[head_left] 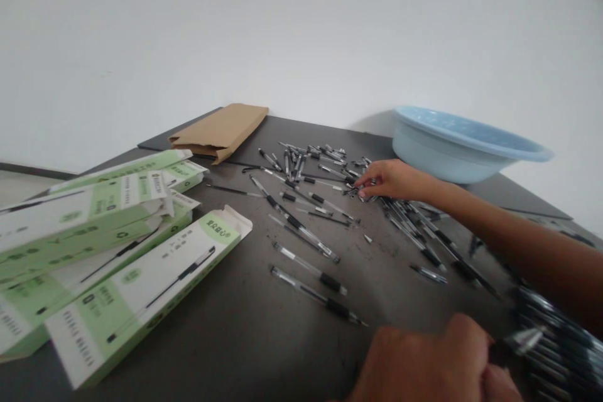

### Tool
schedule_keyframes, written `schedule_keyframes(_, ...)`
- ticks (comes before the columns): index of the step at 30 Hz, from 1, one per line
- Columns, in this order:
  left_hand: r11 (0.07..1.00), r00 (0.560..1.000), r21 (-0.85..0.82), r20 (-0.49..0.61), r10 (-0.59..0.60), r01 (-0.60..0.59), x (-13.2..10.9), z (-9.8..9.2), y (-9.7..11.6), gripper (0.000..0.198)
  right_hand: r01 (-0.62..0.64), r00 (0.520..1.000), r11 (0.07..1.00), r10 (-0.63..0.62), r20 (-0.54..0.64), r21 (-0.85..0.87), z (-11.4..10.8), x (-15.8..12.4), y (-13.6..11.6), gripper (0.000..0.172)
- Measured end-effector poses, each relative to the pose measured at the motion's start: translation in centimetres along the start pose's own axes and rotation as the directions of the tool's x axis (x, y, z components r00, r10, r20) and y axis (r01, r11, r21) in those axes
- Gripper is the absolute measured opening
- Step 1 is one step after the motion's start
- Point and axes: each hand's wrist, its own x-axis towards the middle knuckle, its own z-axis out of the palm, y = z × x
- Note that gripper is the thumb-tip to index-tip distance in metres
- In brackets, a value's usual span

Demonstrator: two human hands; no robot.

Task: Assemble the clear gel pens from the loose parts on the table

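My left hand (433,361), near and blurred at the bottom, is closed in a fist. A pen (525,340) with a dark part and a clear tip sticks out of it to the right; the rest is hidden by the fingers. Farther off, my right hand (384,179) reaches in from the right. Its fingertips are pinched together over a pile of small pen parts (351,190), and what they hold, if anything, is too small to make out. Around it lie loose clear pen barrels with black grips (296,223), and more pens (417,232) lie under the right forearm.
Green-and-white pen boxes (155,289) are stacked at the left. A brown paper envelope (226,129) lies at the back, and a light blue basin (452,151) stands at the back right. Many dark pens (560,352) lie bunched at the lower right of the dark table (226,339).
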Motion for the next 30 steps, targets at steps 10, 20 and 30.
schedule_keyframes(10, 1.000, 0.997, 0.010, 0.072, -0.012, 0.011, -0.1, 0.1, 0.0, 0.020, 0.081, 0.995, 0.997, -0.081, 0.054, -0.007, 0.3, 0.8, 0.3, 0.031)
schedule_keyframes(20, 0.998, 0.998, 0.039, 0.046, 0.037, -0.039, 0.4, 0.7, -0.2, 0.011, 0.140, 0.990, 0.990, -0.139, 0.038, -0.027, -0.4, 1.4, -0.8, 0.026)
schedule_keyframes(30, 0.997, 0.997, -0.048, 0.040, 0.062, -0.060, -0.7, -2.0, 1.5, 0.009, -0.129, 0.958, 0.987, 0.150, -0.243, 0.097, -3.9, -7.6, -4.0, 0.028)
